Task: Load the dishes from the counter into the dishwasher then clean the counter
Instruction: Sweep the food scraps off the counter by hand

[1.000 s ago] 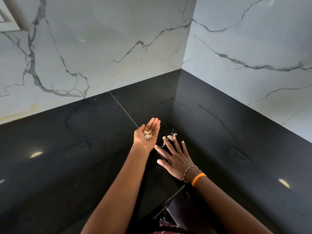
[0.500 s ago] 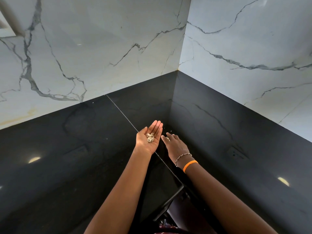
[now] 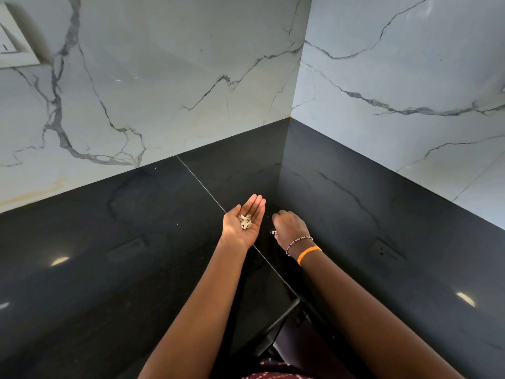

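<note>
White marble-veined wall panels [image 3: 164, 77]; white wall fitting [image 3: 13, 36], upper left; orange wristband [image 3: 308, 254]; beaded bracelet [image 3: 299, 242].

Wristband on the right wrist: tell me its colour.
The wristband is plain orange, worn beside a thin beaded bracelet. The head view, the only one, shows it clearly.

White veined marble walls [image 3: 191, 77], wall socket [image 3: 13, 42], corner

Both bare forearms reach up from the bottom of the frame toward its centre. The left hand [image 3: 246, 222] lies palm up, fingers straight and together, slightly cupped. Just right of it, the right hand [image 3: 290, 226] turns knuckles up, fingers curled under.
</note>
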The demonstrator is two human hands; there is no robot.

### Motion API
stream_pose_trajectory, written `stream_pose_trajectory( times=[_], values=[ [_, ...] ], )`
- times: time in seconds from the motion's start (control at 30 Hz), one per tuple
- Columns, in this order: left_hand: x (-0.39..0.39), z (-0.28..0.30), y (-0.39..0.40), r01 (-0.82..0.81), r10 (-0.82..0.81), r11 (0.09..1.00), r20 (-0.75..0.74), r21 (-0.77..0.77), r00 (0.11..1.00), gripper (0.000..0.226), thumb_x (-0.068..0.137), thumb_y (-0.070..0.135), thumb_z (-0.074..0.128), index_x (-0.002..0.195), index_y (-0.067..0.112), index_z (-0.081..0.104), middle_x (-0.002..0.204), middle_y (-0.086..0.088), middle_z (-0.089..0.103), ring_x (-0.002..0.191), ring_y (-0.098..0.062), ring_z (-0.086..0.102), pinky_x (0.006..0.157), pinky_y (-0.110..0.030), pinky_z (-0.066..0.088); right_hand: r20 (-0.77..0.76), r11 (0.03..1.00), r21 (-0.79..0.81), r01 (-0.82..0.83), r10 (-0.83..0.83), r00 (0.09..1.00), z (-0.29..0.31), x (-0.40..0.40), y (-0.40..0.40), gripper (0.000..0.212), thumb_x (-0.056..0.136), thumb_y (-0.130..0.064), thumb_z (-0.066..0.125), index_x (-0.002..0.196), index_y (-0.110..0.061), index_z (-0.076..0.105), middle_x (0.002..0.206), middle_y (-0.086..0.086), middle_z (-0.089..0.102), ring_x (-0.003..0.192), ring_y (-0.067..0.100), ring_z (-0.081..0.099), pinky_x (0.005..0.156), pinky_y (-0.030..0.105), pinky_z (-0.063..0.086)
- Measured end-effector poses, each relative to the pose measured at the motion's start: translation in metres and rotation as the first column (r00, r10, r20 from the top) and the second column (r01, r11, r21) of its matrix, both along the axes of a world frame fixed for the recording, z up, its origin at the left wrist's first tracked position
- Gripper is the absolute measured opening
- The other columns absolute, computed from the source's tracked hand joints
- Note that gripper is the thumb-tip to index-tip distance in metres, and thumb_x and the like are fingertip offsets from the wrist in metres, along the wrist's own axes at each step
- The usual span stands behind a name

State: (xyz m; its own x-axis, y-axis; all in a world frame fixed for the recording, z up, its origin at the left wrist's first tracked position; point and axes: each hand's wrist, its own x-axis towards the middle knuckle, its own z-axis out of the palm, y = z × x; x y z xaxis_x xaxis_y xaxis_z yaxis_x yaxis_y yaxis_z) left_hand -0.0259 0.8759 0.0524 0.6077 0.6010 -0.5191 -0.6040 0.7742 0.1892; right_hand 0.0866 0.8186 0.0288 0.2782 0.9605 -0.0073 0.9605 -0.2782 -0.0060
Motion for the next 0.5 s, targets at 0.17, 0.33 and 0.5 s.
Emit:
stream_pose_trajectory(
  times=[0.17,0.33,0.5],
  values=[
    [0.002,0.002,-0.003,0.008,-0.008,1.000,0.002,0.000,1.000,0.047,0.101,0.021,0.028,0.098,-0.008,0.064,0.100,-0.022,0.068,0.111,-0.030,0.060,0.092,-0.036,0.049,0.084,1.000,-0.014,0.003,-0.002,0.996,0.001,0.000,0.000,0.027,0.092,-0.002,0.047,0.118,-0.001,0.052,0.118,0.015,0.056,0.113,0.029,0.053,0.089,0.035,0.047],
    [0.003,0.003,-0.006,-0.009,0.009,1.000,-0.003,-0.006,1.000,0.047,0.101,0.020,0.026,0.097,-0.008,0.063,0.108,-0.021,0.065,0.114,-0.030,0.058,0.094,-0.035,0.048,-0.499,0.854,0.096,0.511,-0.403,0.767,0.018,0.020,0.010,0.014,0.081,-0.003,0.059,0.087,-0.007,0.071,0.096,0.014,0.071,0.095,0.031,0.066,0.084,0.033,0.054],
    [0.005,-0.001,-0.006,-0.082,0.082,0.997,0.004,-0.015,0.997,0.047,0.102,0.022,0.025,0.105,-0.007,0.062,0.103,-0.020,0.066,0.110,-0.028,0.061,0.094,-0.034,0.048,-0.828,0.840,0.168,0.515,-0.163,0.536,0.059,0.013,0.013,0.006,0.072,-0.001,0.071,0.074,-0.006,0.073,0.084,0.012,0.073,0.081,0.020,0.070,0.081,0.031,0.057]
  ],
)
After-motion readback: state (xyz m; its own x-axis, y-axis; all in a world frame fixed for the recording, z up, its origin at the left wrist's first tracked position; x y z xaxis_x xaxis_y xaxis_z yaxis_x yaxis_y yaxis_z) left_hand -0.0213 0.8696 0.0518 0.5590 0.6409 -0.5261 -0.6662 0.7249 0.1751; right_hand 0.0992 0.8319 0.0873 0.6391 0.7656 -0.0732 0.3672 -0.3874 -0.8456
